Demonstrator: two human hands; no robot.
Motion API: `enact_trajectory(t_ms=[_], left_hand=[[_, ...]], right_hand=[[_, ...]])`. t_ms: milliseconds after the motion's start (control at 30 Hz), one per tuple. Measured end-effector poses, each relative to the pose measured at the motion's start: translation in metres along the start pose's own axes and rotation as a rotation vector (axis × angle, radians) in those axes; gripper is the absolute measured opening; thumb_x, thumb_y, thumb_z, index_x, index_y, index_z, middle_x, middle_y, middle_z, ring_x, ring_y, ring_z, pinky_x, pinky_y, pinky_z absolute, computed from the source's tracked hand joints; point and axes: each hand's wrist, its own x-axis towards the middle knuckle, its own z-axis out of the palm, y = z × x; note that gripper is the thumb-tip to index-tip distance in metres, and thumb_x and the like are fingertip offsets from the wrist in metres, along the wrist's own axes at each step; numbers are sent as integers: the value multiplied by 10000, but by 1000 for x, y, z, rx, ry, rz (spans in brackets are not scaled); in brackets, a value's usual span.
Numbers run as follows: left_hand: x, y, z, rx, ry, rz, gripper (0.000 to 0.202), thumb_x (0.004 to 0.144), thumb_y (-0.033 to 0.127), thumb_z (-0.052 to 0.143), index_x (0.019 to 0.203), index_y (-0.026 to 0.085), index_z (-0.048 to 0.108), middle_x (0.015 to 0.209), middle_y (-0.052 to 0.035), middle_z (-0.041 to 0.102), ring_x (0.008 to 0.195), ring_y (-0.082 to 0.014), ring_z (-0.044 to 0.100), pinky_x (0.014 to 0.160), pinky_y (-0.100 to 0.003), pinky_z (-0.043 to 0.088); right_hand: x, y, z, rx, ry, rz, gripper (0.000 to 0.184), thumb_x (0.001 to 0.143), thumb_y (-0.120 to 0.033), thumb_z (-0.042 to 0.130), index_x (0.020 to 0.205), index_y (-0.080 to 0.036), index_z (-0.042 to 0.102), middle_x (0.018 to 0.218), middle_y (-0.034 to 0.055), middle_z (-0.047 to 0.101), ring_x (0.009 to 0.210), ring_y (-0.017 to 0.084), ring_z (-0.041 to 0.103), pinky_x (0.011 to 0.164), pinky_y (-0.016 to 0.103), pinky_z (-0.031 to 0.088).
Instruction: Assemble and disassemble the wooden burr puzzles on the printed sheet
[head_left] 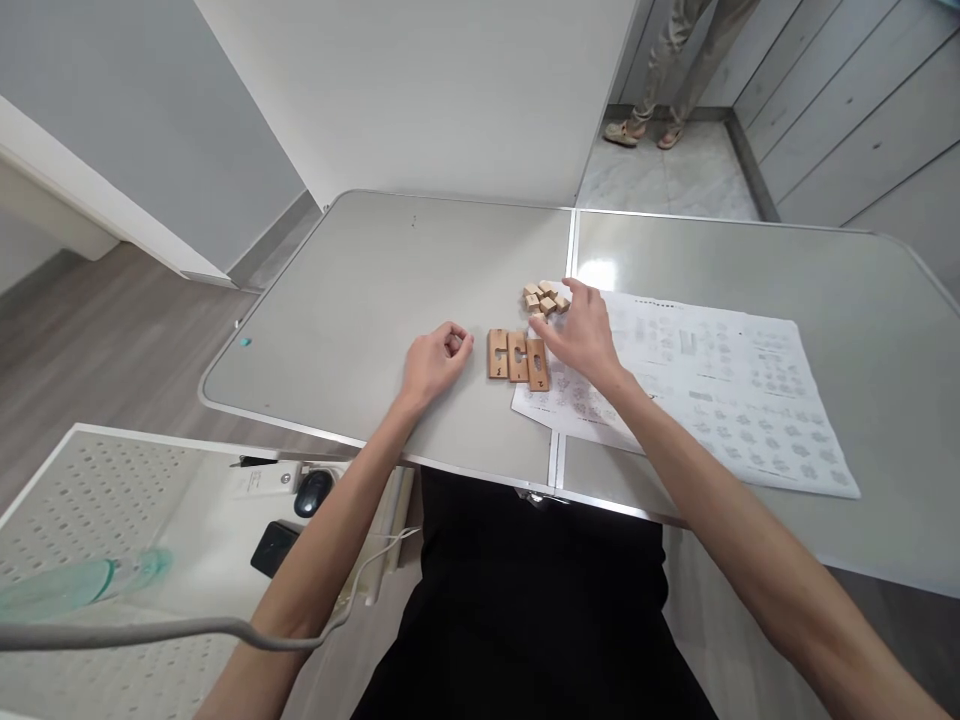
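My right hand (583,332) reaches over the sheet's left part with thumb and fingers spread. Its fingertips are beside a small heap of pale wooden cubes (547,305), and nothing shows in its grip. Just below the cubes, three flat brown wooden pieces with cut-out slots and numbers lie side by side: a left one (498,354), a middle one (517,372) and a right one (537,378). My left hand (437,362) rests on the table left of these pieces, its fingers curled in, with nothing visible in them.
A large printed paper sheet (750,400) covers part of the folding table (360,300). At lower left, a white perforated surface (127,470) bears a mouse (313,493), a phone (274,547) and a bottle (60,588). A cable (187,630) crosses there. A person's legs (667,70) stand beyond.
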Motion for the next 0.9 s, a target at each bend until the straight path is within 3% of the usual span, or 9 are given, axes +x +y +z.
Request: enact_trajectory(t_ms=[167, 333, 500, 767, 900], left_hand=[[-1, 1, 1, 7, -1, 0, 217, 972, 395, 567, 894, 221, 669, 654, 22, 650, 595, -151, 561, 650, -283, 410], [-1, 2, 1, 19, -8, 3, 221, 977, 390, 562, 913, 212, 675, 675, 8, 666, 615, -156, 570, 658, -283, 402], [-2, 3, 0, 21, -8, 10, 218, 976, 392, 559, 905, 220, 673, 674, 15, 661, 609, -151, 572, 637, -280, 400], [-4, 8, 0, 79, -18, 15, 193, 970, 390, 568, 903, 239, 667, 678, 25, 665, 615, -156, 590, 640, -290, 418], [-1, 11, 2, 74, -14, 65, 190, 976, 389, 571, 910, 233, 656, 671, 31, 647, 609, -147, 574, 634, -285, 417]], right_hand=[[29, 3, 29, -131, -21, 50, 716, 821, -440, 696, 1412, -124, 443, 1328, 245, 527, 1233, 425, 482, 1028, 614, 418], [36, 1, 33, -145, -19, 50, 610, 824, -359, 656, 1353, -103, 492, 1257, 235, 577, 1178, 392, 516, 994, 570, 447], [24, 2, 15, -17, 14, 39, 595, 811, -414, 705, 1318, -172, 506, 1188, 182, 641, 1150, 380, 562, 894, 540, 515], [-14, 30, -41, 118, 92, 20, 564, 806, -491, 749, 1262, -239, 532, 1125, 131, 672, 996, 327, 650, 794, 496, 552], [-28, 46, -47, 81, 90, 27, 549, 791, -468, 758, 1239, -235, 542, 1119, 128, 671, 998, 332, 642, 833, 524, 535]])
